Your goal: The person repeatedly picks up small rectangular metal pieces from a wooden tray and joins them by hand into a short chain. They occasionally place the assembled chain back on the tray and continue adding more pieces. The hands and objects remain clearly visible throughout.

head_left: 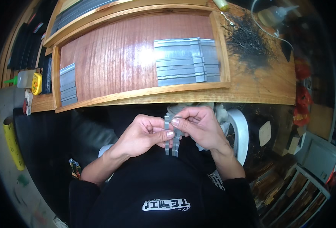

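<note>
Close in front of my body, both hands are raised below the table's front edge. My left hand (147, 135) is closed, its thumb pressed against a narrow grey segmented strip (167, 123) that stands nearly upright. A second grey segmented strip (175, 148), next to the first, is pinched by my right hand (200, 127) between thumb and forefinger. The two strips run almost parallel, with a thin gap at their lower ends. Fingers cover their middle parts. Beyond my hands lies a shallow wooden tray (137, 92) with grey metal strips (177, 62) in rows at its right.
More grey strips (68, 85) lie at the tray's left end. A tangle of thin dark wires (247, 38) sits right of the tray on the wooden table (266, 91). A bottle with a green tip (23, 79) and a yellow container (36, 83) stand at the left.
</note>
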Demonstrator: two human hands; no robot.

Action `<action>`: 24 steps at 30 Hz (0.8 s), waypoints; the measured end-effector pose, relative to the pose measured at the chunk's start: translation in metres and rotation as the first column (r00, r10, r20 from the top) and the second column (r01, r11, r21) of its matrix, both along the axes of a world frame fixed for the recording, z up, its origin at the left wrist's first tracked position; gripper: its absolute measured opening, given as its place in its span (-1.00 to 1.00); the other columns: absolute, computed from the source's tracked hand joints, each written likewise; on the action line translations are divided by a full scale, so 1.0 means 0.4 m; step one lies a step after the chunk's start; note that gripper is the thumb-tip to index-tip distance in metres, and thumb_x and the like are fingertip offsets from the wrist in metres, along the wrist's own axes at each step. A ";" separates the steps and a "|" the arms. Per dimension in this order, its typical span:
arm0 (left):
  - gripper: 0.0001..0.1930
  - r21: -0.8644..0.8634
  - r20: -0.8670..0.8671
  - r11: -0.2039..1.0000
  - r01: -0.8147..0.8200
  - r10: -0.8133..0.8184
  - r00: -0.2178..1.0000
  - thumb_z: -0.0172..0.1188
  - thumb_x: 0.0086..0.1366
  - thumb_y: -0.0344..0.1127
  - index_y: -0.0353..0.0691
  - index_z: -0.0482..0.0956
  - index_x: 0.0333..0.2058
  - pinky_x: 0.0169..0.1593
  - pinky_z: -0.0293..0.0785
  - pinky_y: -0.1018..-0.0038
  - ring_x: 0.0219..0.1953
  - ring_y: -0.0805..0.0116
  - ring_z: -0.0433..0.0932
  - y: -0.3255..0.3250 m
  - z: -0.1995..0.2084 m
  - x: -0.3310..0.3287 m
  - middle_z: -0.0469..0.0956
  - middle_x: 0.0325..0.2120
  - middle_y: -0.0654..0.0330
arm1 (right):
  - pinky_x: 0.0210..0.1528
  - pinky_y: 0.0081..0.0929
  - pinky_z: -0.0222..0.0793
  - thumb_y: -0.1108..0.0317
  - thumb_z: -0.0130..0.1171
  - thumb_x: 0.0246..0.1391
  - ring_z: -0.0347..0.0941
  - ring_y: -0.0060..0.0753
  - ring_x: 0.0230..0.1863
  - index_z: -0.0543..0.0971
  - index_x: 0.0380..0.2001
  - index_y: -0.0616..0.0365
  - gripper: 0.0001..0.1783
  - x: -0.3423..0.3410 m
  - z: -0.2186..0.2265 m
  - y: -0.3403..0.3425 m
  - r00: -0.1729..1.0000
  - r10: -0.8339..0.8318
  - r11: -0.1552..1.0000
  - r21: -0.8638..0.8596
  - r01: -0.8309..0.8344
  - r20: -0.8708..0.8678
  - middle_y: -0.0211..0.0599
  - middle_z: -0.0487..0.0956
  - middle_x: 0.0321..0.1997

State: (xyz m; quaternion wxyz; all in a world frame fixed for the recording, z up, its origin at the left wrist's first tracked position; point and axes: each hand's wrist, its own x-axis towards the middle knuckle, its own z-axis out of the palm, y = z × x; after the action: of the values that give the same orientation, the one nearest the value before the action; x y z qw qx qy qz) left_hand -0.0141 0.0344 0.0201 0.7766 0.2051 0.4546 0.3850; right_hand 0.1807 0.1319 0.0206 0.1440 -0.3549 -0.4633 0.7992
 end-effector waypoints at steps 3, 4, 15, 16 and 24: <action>-0.82 -0.015 -0.009 0.997 -0.073 0.073 0.997 0.24 0.37 -0.52 -0.36 0.68 -0.08 -0.16 0.72 0.48 -0.21 0.31 0.74 -0.015 -0.013 -0.005 0.73 -0.26 0.00 | -0.36 -0.73 0.48 0.53 0.29 0.21 0.56 -0.71 -0.39 0.67 -0.23 0.40 -0.88 -0.021 -0.040 -0.011 1.000 -0.018 1.000 0.006 0.018 -0.020 -0.29 0.68 -0.37; -0.82 -0.011 -0.028 0.997 -0.081 0.081 0.996 0.25 0.37 -0.52 -0.36 0.68 -0.08 -0.16 0.71 0.48 -0.21 0.31 0.74 -0.020 -0.018 -0.005 0.73 -0.27 0.01 | -0.38 -0.73 0.48 0.52 0.29 0.21 0.55 -0.71 -0.40 0.67 -0.23 0.41 -0.87 -0.029 -0.046 -0.015 1.000 -0.009 1.000 0.015 0.009 -0.020 -0.29 0.68 -0.37; -0.84 0.053 -0.098 0.994 -0.096 0.101 0.990 0.25 0.39 -0.50 -0.34 0.68 -0.09 -0.22 0.68 0.52 -0.23 0.40 0.73 -0.043 -0.047 0.004 0.73 -0.27 0.09 | -0.48 -0.74 0.48 0.51 0.30 0.21 0.56 -0.71 -0.48 0.67 -0.24 0.41 -0.86 -0.060 -0.046 -0.009 0.996 0.084 0.996 -0.031 -0.083 0.014 -0.30 0.67 -0.44; -0.84 0.015 -0.091 0.997 -0.076 0.077 0.993 0.25 0.39 -0.49 -0.35 0.67 -0.09 -0.23 0.68 0.53 -0.25 0.39 0.73 -0.034 -0.038 -0.005 0.73 -0.27 0.08 | -0.47 -0.74 0.47 0.49 0.29 0.22 0.55 -0.71 -0.48 0.66 -0.23 0.40 -0.86 -0.065 -0.051 -0.013 0.999 0.042 0.998 -0.039 -0.043 -0.005 -0.31 0.67 -0.44; -0.85 -0.032 -0.068 0.996 -0.087 0.085 0.994 0.24 0.37 -0.51 -0.41 0.65 -0.13 -0.29 0.71 0.55 -0.30 0.28 0.75 0.026 0.000 -0.053 0.73 -0.31 0.02 | -0.43 -0.75 0.42 0.45 0.25 0.29 0.47 -0.72 -0.48 0.66 -0.11 0.39 -0.79 -0.083 -0.060 -0.031 0.979 -0.119 0.987 -0.129 0.099 -0.163 -0.39 0.64 -0.40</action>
State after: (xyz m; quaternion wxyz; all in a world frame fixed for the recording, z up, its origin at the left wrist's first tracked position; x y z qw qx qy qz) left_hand -0.0354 0.0448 0.0201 0.7472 0.1847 0.4952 0.4030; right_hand 0.1475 0.1196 -0.0035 0.2052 -0.3181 -0.3803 0.8439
